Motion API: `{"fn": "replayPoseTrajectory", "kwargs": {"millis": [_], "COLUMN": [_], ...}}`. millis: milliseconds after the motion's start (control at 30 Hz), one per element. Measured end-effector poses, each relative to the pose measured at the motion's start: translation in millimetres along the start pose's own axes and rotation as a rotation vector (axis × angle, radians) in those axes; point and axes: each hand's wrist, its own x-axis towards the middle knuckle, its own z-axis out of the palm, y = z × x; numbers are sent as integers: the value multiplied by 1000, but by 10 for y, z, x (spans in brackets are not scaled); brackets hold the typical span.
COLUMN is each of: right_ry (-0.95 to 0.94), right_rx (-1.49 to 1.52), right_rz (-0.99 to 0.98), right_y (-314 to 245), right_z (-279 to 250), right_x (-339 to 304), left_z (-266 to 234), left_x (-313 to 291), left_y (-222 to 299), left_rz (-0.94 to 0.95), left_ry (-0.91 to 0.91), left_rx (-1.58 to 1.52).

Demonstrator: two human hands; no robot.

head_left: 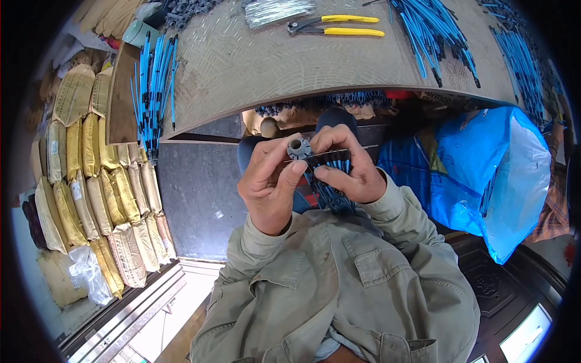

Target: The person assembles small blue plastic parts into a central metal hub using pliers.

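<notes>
A small grey ring [298,147] is pinched by the left hand [270,184]; blue-black rods [331,181] at 3 o'clock are gripped by the right hand [350,163]. Misalignment may let the ring slip.

Clad in a faded olive-green work shirt with two buttoned flap chest pockets, long sleeves reaching the wrists, bare left hand [269,184] and right hand [351,166], no gloves.

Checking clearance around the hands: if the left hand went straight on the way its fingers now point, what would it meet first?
Probably the right hand: the left hand points across the small grey ribbed ring pinched between them. Depth is unclear.
</notes>
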Motion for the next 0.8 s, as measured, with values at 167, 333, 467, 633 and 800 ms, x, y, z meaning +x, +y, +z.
{"fn": "replayPoseTrajectory", "kwargs": {"millis": [167, 333, 467, 633, 800], "right_ry": [38, -81, -154, -42, -43], "right_rx": [44, -123, -80, 313, 360], "right_rz": [85, 126, 274, 149, 71], "right_y": [-5, -107, -200, -21, -53], "right_z": [-27, -59, -115, -31, -5], "right_x": [-44, -51, -38, -85, -70], "left_z": [-56, -123, -207, -270, -256], "left_x": [8, 48, 80, 113, 92], "left_y": [-23, -67, -64, -55, 2], "left_rz": [-81, -120, -154, -208, -174], "left_ry": [-46, -121, -232, -381, -389], "left_rx": [-80, -196, -259, -267, -214]}}
